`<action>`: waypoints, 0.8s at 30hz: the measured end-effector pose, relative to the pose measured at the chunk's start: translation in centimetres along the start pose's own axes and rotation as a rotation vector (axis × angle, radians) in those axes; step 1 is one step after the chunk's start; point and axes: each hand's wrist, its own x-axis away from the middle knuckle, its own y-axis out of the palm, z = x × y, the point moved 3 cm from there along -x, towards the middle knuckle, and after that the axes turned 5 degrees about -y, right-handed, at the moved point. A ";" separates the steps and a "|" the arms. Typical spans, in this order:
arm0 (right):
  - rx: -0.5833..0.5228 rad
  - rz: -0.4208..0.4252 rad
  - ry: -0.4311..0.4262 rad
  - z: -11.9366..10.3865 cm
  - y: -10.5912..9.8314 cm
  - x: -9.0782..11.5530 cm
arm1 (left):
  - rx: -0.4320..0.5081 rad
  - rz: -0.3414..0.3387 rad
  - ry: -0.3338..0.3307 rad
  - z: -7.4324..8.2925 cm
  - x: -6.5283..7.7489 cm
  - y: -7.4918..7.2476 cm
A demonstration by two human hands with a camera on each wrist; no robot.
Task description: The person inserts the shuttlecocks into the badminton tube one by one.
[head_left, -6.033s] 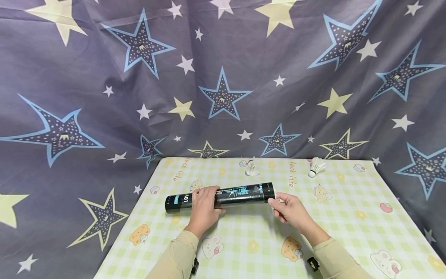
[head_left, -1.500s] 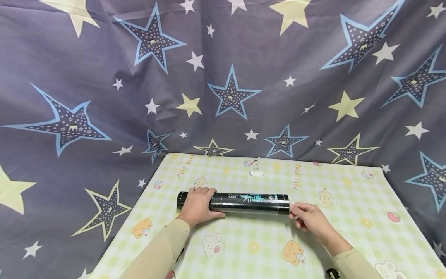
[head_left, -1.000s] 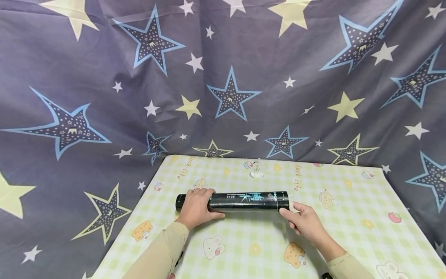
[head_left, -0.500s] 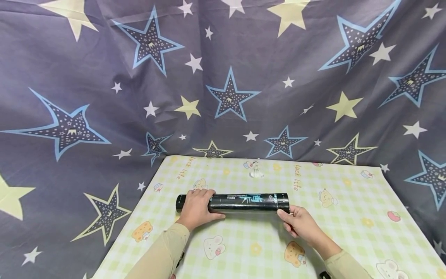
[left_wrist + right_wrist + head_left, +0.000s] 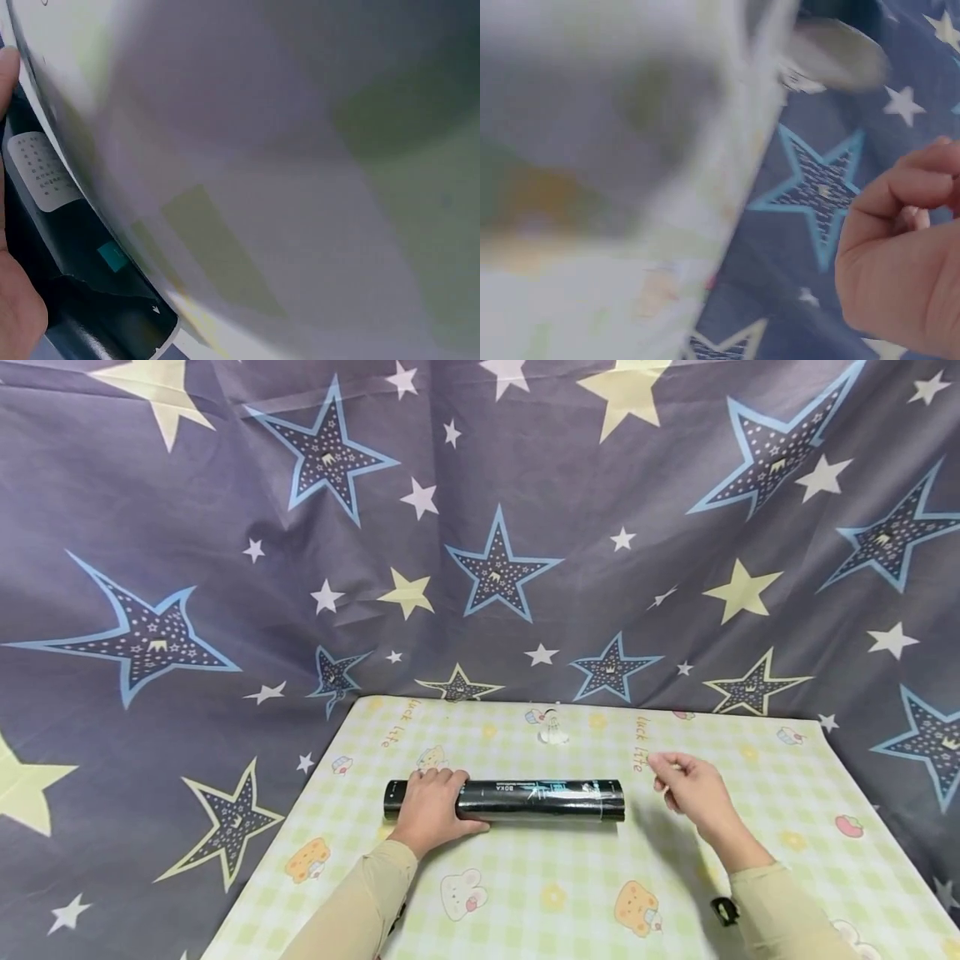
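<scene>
A black shuttlecock tube with blue print lies across the middle of the table, its right end facing my right side. My left hand grips it near the left end, fingers over the top and thumb along the near side. In the left wrist view the tube runs down the left edge beside part of that hand. Past the tube's right end, my right hand is raised above the table with loosely bent fingers and nothing visible in them. A white shuttlecock stands near the table's back edge.
A green-and-white checked cloth with cartoon prints covers the table. Behind it hangs a dark curtain patterned with stars, closing off the back and sides.
A second shuttlecock at the back right six seconds ago is no longer visible. My right hand was at the tube's right end and has moved away, up and right. The left hand keeps its grip.
</scene>
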 end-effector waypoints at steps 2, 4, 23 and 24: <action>-0.023 0.024 -0.018 -1.5 -0.1 -1.1 | -0.010 -0.014 -0.002 0.0 0.0 0.0; -0.054 0.005 -0.033 -3.0 0.5 -2.2 | -0.013 -0.023 -0.005 0.0 0.0 0.0; -0.274 -0.251 0.239 -3.7 12.4 -11.1 | -0.059 -0.010 0.025 0.4 -0.1 0.3; -0.292 -0.247 0.251 -3.6 12.6 -11.2 | -0.065 -0.017 0.023 0.4 -0.1 0.2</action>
